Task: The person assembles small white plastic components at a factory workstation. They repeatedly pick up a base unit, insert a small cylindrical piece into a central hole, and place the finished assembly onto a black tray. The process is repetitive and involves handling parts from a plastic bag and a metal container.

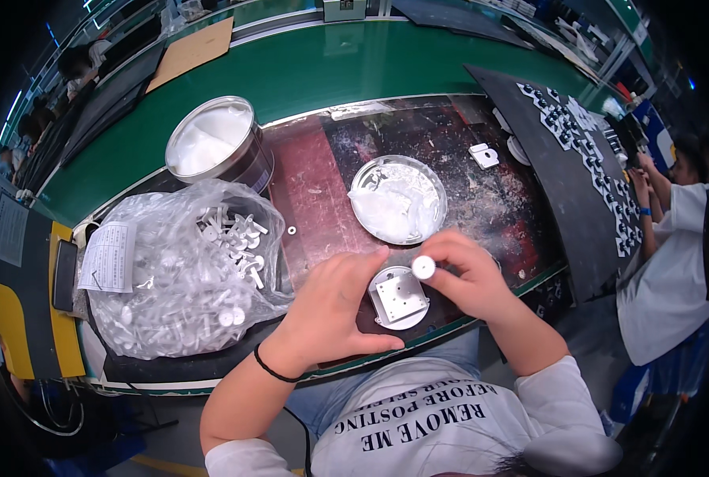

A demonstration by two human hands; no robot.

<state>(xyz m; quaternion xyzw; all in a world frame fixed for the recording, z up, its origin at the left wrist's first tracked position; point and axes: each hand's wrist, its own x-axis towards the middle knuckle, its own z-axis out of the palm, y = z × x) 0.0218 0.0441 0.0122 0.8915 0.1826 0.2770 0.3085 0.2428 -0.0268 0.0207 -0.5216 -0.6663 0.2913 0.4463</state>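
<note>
A round white housing (402, 319) with a square white plate (402, 297) on top lies near the front edge of the bench. My left hand (331, 306) curves around its left side, thumb and fingers spread apart; whether it touches the housing I cannot tell. Just above the housing's upper right, my right hand (470, 278) pinches a white disc-headed plastic peg (424, 268) between thumb and fingers. The peg's disc faces up and hides its stem. Similar white pegs (239, 238) fill a clear plastic bag (172, 278) on my left.
Beyond my hands sits a round metal dish (442, 203) lined with white film. A large tin (263, 155) stands behind the bag. A small white ring (292, 230) and a white bracket (484, 157) lie on the bench. To the right, a dark board (561, 183) carries several parts; a co-worker (664, 246) sits beyond.
</note>
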